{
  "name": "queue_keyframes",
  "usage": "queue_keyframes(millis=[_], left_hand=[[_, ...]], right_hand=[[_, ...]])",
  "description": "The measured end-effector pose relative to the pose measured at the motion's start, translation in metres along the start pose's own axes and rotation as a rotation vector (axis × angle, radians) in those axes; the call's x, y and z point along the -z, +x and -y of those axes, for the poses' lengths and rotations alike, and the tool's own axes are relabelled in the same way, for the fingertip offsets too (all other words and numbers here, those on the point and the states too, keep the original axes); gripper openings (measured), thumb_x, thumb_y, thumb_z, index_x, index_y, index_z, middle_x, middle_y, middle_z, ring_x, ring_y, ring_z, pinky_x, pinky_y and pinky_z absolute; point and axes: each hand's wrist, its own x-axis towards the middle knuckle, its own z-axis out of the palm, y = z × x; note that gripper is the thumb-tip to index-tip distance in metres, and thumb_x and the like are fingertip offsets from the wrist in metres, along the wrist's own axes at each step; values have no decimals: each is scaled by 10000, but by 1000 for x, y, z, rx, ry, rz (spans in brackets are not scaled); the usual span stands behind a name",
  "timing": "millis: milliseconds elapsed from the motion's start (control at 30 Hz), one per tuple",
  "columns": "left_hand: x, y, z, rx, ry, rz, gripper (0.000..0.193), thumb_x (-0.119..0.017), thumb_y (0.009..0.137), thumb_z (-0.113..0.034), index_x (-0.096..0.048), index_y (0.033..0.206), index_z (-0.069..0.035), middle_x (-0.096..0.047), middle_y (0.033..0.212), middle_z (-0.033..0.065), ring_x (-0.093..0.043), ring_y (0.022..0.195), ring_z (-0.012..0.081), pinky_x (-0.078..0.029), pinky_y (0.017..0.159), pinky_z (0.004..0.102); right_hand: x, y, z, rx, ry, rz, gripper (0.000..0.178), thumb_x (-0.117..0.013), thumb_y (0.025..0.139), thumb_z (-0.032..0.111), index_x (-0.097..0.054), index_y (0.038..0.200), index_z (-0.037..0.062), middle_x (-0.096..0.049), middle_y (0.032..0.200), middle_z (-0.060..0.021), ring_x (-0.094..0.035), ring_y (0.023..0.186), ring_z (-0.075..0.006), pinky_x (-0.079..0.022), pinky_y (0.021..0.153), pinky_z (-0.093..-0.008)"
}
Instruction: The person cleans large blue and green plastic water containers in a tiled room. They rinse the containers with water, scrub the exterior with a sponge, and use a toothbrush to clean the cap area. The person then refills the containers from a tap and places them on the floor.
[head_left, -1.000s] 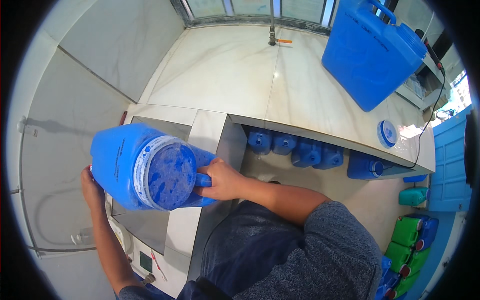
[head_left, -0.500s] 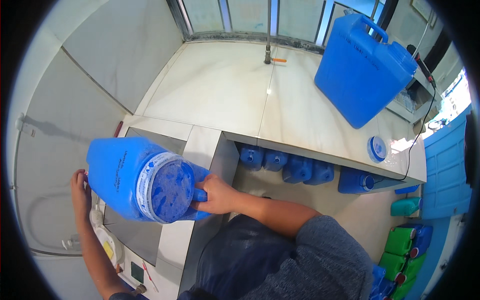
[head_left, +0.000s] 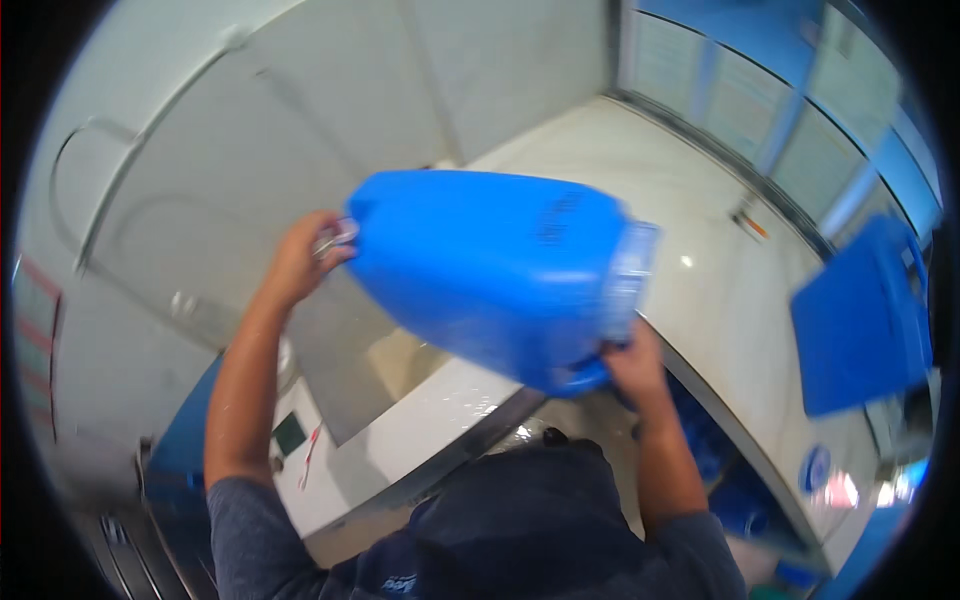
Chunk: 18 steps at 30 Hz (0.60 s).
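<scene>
A large blue plastic jerry can [head_left: 470,260] is held on its side in front of me, above a sunken basin. Its wide mouth, with a clouded, whitish cap [head_left: 630,280], points right, and dark handwriting marks its upper side. My right hand [head_left: 637,365] is closed on the can's handle below the cap. At the opposite end, the fingers of my left hand [head_left: 312,255] close round a small whitish, clear fitting [head_left: 340,235]; blur hides its exact kind.
A second blue jerry can [head_left: 860,320] stands on the tiled counter [head_left: 720,290] at right, near a loose blue lid [head_left: 815,467]. An orange-handled valve [head_left: 748,222] rises from the counter. More blue containers sit beneath it. A dark green pad [head_left: 289,433] and toothbrush-like stick [head_left: 310,458] lie at lower left.
My view has swung left, so the counter and second can appear farther right. The held can has turned, its mouth now facing right instead of toward me. Both hands remain at its ends.
</scene>
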Motion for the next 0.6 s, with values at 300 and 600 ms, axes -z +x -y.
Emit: queue_keyframes(millis=[300,600], left_hand=[[-6,-46,-89,22,-301,-164,499,-862,799,-131,-546,1177,-49,-651,1156,95,-661,1065,203,-535,952,348],[-16,-73,-101,17,-378,-270,586,-893,759,-245,-536,1172,-32,-679,1103,118,-692,988,230,-562,900,353]], right_hand=[[80,-2,79,792,-316,-754,483,-569,835,-86,-522,1311,-20,-567,1308,-144,-548,1210,-270,-380,1098,-405],[-119,27,205,1300,-808,273,206,-768,742,114,-746,940,164,-667,913,13,-624,990,-210,-364,1096,-502]])
